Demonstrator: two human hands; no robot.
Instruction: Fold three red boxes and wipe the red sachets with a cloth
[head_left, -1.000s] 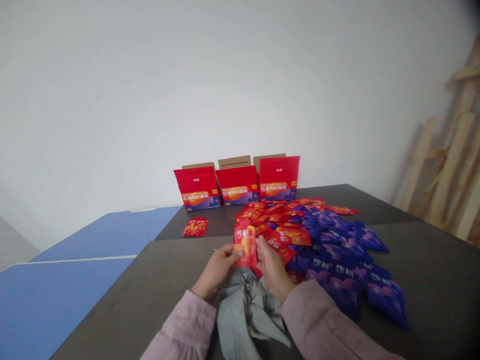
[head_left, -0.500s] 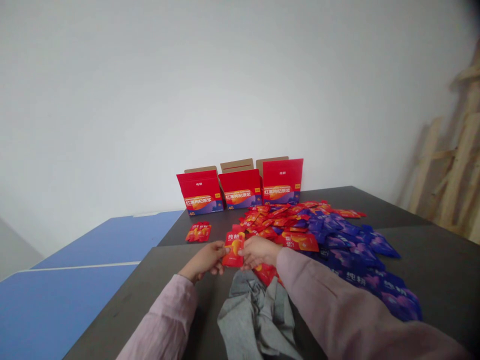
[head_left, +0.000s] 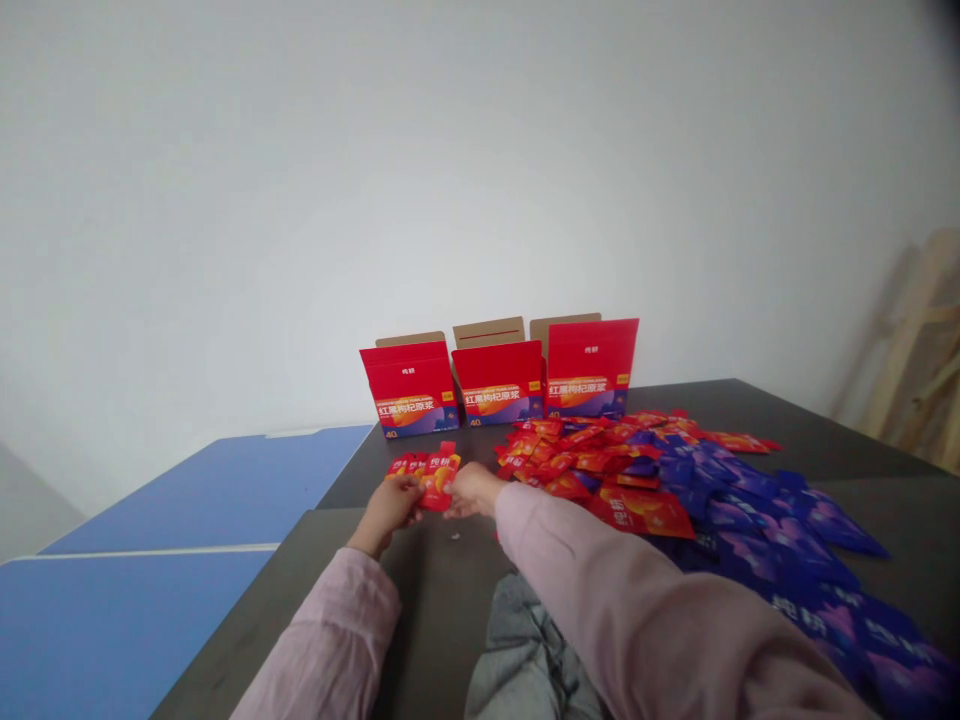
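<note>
Backed by a plain, pale grey wall [head_left: 480, 150]. Fitted centrally with a dark desk [head_left: 300, 570], seamed across the top. Flanked at left by a blue table [head_left: 150, 620] with white line markings, at right by a light wooden frame [head_left: 911, 340], partly cropped. Lit softly, with faint shadowing beside the frame.

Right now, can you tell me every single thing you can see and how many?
Open boxes: three, red and purple, table's far side
Held pouch: one, red, between both hands
Laid-out pouches: at least two, red, beside it
Red pile: uncountable, right of the hands
Purple pouches: uncountable, far right
Cloth: one, grey, front
Dark table: one, underneath
Blue table: one, left
Wooden frame: one, pale, right edge
Wall: one, whitish, behind
Left hand, right hand: two, pink-sleeved, at the held pouch
</note>
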